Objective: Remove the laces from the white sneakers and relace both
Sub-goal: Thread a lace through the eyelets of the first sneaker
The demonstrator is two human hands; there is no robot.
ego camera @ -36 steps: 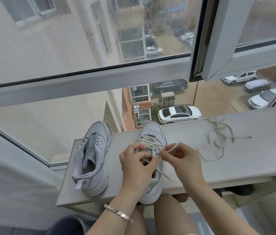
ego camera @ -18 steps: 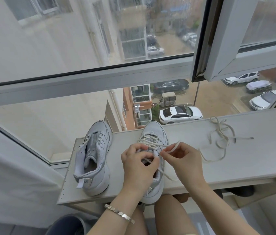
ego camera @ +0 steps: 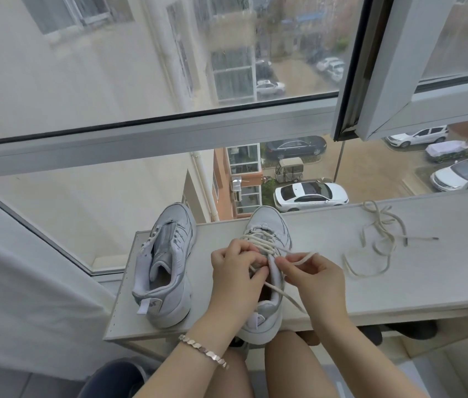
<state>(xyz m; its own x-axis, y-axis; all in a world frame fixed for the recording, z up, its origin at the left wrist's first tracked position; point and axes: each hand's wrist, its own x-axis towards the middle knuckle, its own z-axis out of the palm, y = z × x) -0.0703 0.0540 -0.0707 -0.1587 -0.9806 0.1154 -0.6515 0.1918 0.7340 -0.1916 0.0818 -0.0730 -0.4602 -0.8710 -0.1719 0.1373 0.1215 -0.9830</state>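
Resting surface: white shelf (ego camera: 342, 282) at the window.
Unlaced sneaker (ego camera: 166, 262): shelf's left end.
Part-laced sneaker (ego camera: 267, 225): beside it, under both hands.
Left hand (ego camera: 232, 280): fingers curled, pinching the lace (ego camera: 258, 239) at the eyelets.
Right hand (ego camera: 316, 280): pinching that lace's free end.
Loose lace (ego camera: 379, 239): tangled, well right.

Silver bracelet (ego camera: 202, 351), flat hexagonal links, round left wrist; forearms, knees bare.

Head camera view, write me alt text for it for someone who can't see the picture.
Two hands, left hand and right hand, pinch the lace of a partly laced white sneaker on a pale shelf by a window. A second sneaker, unlaced, stands left of it; a loose lace lies to the right.
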